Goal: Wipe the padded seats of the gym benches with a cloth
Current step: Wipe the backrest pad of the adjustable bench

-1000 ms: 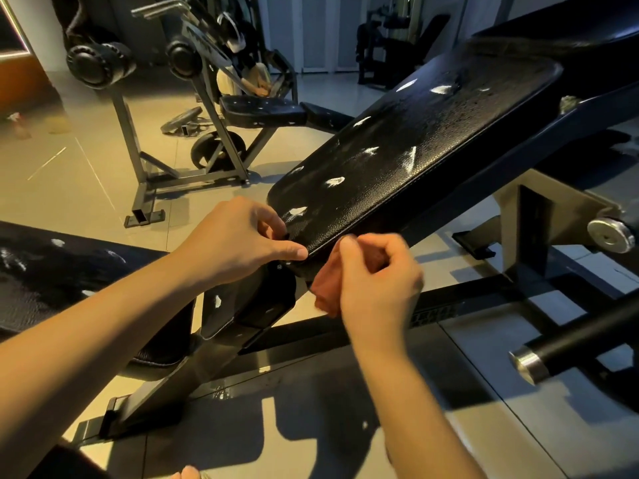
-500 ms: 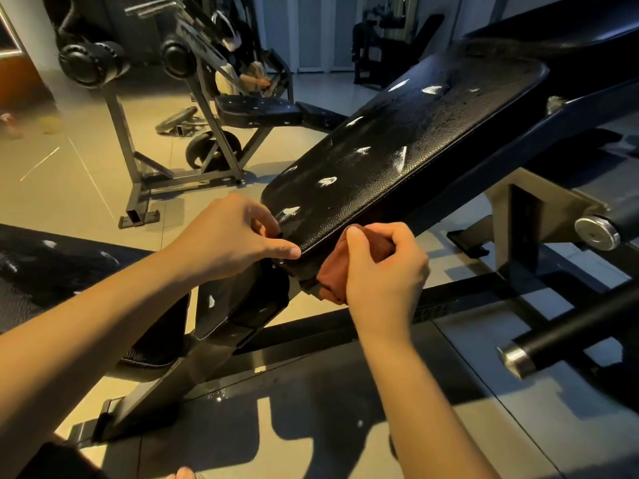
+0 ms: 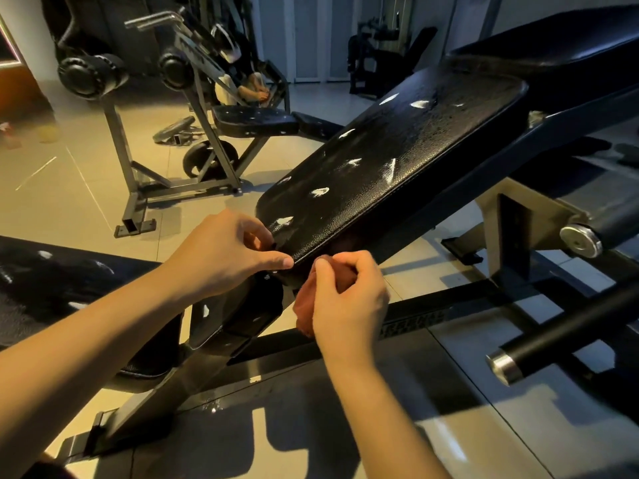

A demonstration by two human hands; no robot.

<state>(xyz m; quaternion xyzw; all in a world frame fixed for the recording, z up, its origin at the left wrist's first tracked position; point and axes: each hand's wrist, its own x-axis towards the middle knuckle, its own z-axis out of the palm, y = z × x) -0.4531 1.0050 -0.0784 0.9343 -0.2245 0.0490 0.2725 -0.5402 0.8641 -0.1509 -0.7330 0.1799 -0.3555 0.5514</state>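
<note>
Head view. The seat (image 3: 397, 160), a black padded slab, slopes up from the middle of the picture toward 2 o'clock. White smears dot its grained top. A second black pad, the backrest (image 3: 553, 57), continues beyond its high end at 1 o'clock.

The left hand (image 3: 228, 254) reaches in from 8 o'clock and grips the seat's low corner. Its thumb lies along the near rim and its fingers curl over the top, just beside the lowest smear.

The right hand (image 3: 349, 299) reaches in from 5 o'clock and clasps a bunched reddish cloth (image 3: 304, 307), with thumb and forefinger pinching the upper folds. The cloth sits at 6 o'clock of the seat, its top against the near rim and below the padded face. It is just at 3 o'clock of the left thumb, and the rest of it hangs down along the palm.

Under the seat a dark frame (image 3: 148, 406) slants down toward 7 o'clock. A black bar (image 3: 570, 331) with a chrome end cap juts in at 4 o'clock.

Another smeared pad (image 3: 52, 288) lies at 9 o'clock. At 11 o'clock, well apart on the tiled floor (image 3: 69, 202), stands a far bench (image 3: 256, 121) with round rollers (image 3: 90, 76) on its upright.
</note>
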